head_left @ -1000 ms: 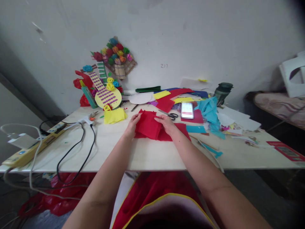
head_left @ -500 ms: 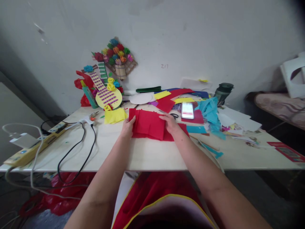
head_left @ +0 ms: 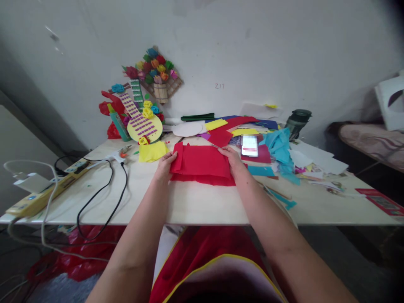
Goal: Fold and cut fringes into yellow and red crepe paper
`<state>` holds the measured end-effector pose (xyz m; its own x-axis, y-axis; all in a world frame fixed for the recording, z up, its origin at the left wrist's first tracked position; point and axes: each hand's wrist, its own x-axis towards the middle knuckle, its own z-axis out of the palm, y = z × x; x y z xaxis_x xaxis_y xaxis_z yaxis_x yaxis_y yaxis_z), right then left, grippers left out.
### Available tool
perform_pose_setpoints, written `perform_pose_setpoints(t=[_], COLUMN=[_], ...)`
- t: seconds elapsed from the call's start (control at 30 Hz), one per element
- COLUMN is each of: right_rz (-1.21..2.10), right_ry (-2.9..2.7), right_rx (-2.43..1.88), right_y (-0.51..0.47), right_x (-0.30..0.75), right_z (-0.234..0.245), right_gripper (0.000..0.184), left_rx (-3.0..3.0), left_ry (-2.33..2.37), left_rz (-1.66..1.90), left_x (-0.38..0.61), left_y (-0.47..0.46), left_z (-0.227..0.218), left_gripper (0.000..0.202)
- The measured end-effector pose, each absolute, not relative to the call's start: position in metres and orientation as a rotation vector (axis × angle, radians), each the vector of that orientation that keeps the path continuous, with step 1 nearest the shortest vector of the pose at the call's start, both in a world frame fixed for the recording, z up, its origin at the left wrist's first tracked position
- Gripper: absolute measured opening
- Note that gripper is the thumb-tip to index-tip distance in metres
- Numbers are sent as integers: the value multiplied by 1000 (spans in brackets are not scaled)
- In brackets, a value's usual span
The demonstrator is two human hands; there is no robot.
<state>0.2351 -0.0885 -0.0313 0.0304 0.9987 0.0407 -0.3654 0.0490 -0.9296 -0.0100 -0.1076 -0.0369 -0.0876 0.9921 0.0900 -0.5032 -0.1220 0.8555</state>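
A folded sheet of red crepe paper [head_left: 202, 163] lies spread on the pale table [head_left: 195, 202] in front of me. My left hand [head_left: 163, 166] pinches its left edge. At the right edge, my right hand [head_left: 233, 161] grips the upper corner. Both hands have their fingers closed on the sheet and hold it stretched flat, and more red paper lies under it.
Yellow paper [head_left: 152, 151], a paper guitar [head_left: 142, 122] and a paper flower basket [head_left: 158, 75] stand at the back left. A phone [head_left: 249, 145], blue paper scraps [head_left: 277, 145], a dark bottle [head_left: 296, 121] and several coloured sheets crowd the back right. A power strip [head_left: 41, 195] and black cables [head_left: 104, 189] lie left.
The red sheet was bunched up between my hands a second ago. My hands have moved apart and pulled it out wide and flat.
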Motion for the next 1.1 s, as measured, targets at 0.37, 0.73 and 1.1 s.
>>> perform_pose_setpoints(t=[0.37, 0.73, 1.1], right_rz=[1344, 1323, 1102], right_ry=[-879, -1040, -1361], right_rx=[-856, -859, -1134], right_y=[-83, -96, -93], right_x=[234, 226, 235], right_z=[-40, -30, -24], right_gripper=[30, 30, 26], left_rx=[892, 983, 604], left_ry=[751, 942, 643], left_rz=[1514, 1573, 1897], left_x=[-3, 8, -37], left_y=[-108, -111, -109], left_z=[-35, -28, -24], left_gripper=[49, 40, 25])
